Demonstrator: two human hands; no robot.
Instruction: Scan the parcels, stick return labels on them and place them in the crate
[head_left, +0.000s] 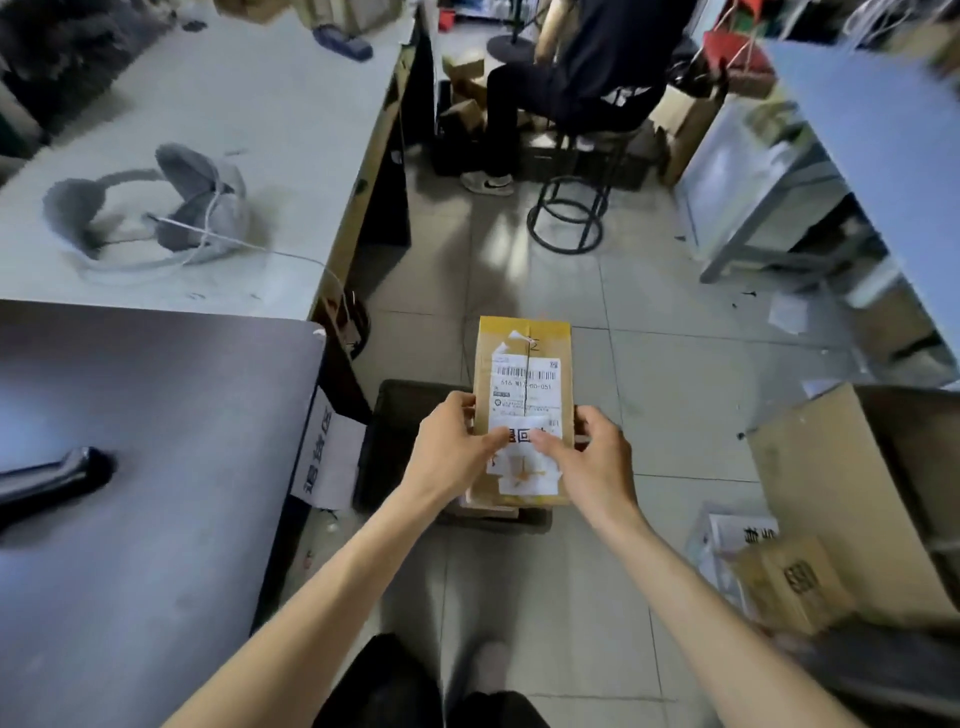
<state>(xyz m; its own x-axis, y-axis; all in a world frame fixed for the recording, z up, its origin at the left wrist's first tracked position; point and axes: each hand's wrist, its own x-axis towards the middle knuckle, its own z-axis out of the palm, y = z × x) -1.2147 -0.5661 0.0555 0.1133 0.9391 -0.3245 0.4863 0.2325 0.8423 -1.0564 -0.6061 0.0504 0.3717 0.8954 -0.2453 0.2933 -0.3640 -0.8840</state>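
A brown cardboard parcel (524, 353) with a white barcode shipping label is held over a black crate (395, 431) on the floor. My left hand (452, 441) grips the parcel's left edge, its thumb on a white return label (522, 435) with black characters. My right hand (587, 447) grips the right edge, thumb pressing the same label. More cardboard lies in the crate under the parcel.
A dark table (130, 467) with a black handheld device (52, 483) stands at left; a white sign (327, 457) hangs from its edge. Behind it a grey table bears fluffy earmuffs (150, 208). A person sits on a stool (566, 208) ahead. Cardboard boxes (831, 519) stand at right.
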